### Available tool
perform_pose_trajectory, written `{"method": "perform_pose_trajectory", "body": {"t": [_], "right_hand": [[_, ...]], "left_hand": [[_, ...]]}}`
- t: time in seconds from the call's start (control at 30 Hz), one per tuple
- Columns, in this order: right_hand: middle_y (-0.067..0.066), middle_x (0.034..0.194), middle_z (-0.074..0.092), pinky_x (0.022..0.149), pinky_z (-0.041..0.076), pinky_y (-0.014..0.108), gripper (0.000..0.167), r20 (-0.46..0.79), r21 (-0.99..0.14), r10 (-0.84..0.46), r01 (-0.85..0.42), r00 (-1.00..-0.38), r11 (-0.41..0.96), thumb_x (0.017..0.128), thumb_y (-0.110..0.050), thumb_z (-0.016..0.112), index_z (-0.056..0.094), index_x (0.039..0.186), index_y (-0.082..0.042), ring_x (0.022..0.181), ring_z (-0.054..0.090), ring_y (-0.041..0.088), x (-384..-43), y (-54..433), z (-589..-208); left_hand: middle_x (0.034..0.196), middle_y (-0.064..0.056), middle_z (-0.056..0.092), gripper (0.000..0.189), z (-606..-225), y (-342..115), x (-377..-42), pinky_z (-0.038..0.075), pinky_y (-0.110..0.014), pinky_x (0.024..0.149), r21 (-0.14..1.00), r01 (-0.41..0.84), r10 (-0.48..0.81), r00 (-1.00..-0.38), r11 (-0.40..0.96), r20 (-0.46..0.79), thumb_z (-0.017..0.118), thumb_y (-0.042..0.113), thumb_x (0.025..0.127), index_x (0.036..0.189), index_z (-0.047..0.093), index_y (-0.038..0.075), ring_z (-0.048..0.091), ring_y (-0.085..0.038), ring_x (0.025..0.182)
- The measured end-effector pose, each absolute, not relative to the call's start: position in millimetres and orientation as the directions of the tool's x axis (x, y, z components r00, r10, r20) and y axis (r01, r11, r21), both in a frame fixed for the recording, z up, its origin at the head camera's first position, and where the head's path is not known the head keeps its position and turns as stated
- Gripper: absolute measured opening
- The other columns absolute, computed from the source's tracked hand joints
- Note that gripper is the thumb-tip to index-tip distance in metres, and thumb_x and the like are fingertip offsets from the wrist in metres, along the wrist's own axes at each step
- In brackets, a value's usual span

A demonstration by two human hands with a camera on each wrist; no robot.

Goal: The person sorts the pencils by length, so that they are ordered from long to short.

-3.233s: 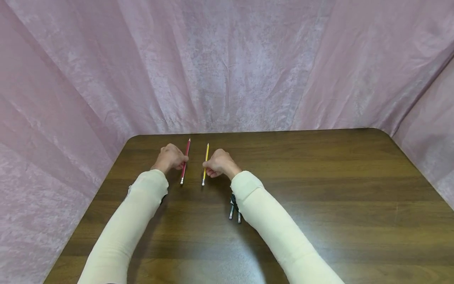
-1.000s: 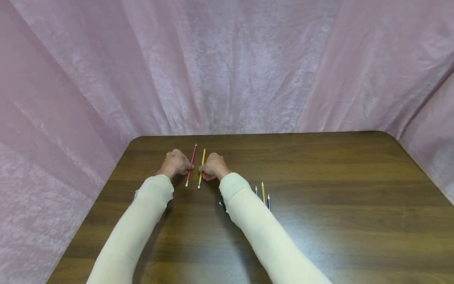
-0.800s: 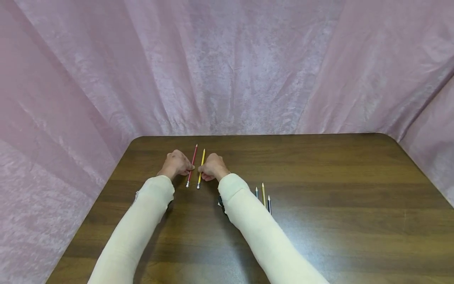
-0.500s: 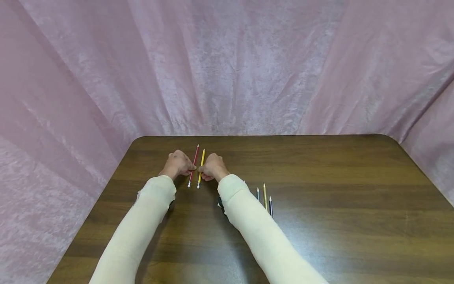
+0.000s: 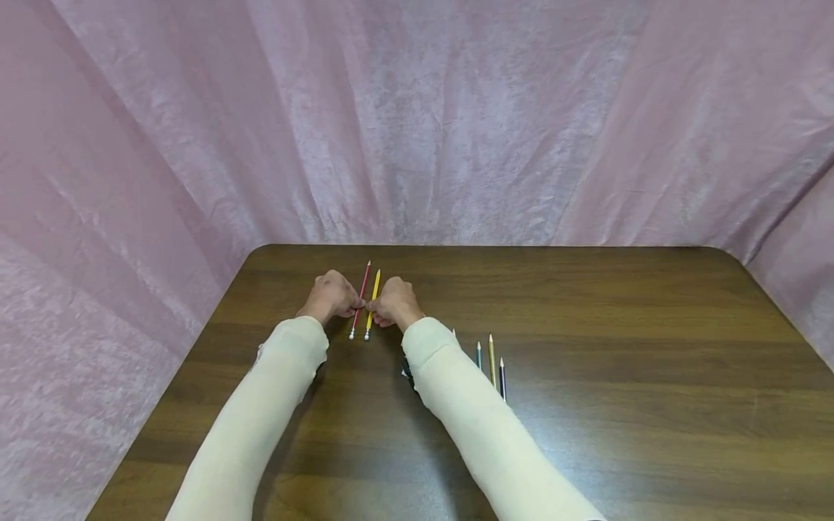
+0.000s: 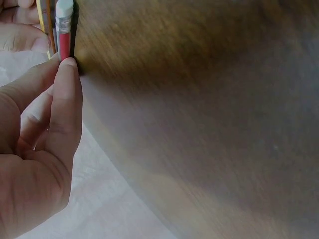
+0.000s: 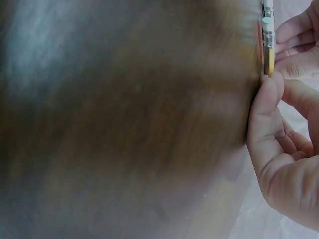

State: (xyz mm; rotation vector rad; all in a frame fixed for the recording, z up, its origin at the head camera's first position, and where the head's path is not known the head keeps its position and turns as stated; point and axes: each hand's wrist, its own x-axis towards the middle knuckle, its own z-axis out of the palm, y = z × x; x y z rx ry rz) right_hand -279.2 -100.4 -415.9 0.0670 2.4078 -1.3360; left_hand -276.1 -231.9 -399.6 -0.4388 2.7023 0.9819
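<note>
My left hand (image 5: pixel 334 295) pinches a red pencil (image 5: pixel 365 278) between thumb and finger, its white eraser (image 6: pixel 65 7) end toward me. Just to the right, my right hand (image 5: pixel 395 300) pinches a yellow pencil (image 5: pixel 376 284) in the same way. Both pencils lie nearly parallel, points toward the far edge, with a narrow gap between them. The red one reaches slightly farther back. In the left wrist view the red pencil's metal band (image 6: pixel 63 25) shows above the fingertips; the right wrist view shows the yellow pencil (image 7: pixel 269 59) at the right fingertips.
More pencils lie partly hidden under the right sleeve (image 5: pixel 482 427): a teal one (image 5: pixel 478 356), a gold one (image 5: pixel 491 358) and a dark one (image 5: pixel 502 380). The brown wooden table (image 5: pixel 619 325) ends at a pink curtain (image 5: pixel 417 130) behind.
The red and yellow pencils have been brought closer together, the red one moving right in my left hand. More of the other pencils' tips now shows beyond the right sleeve.
</note>
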Motion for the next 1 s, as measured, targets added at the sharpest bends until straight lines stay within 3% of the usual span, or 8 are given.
{"method": "perform_pose_trajectory", "body": {"t": [1.0], "right_hand": [[0.007,0.054,0.064,0.045,0.055,0.026,0.024,-0.335,-0.812,-0.133,0.214,-0.933,0.543,0.088,-0.008,0.077,0.069,0.068,0.002,0.042,0.060,0.013,-277.3,-103.4,-418.0]], "left_hand": [[0.068,-0.006,0.072,0.010,-397.7,-231.1,-273.4,0.055,-0.023,0.057,0.555,-0.342,-0.193,-0.931,0.758,-0.310,0.079,0.010,0.085,0.084,0.077,0.000,0.066,-0.008,0.054]]}}
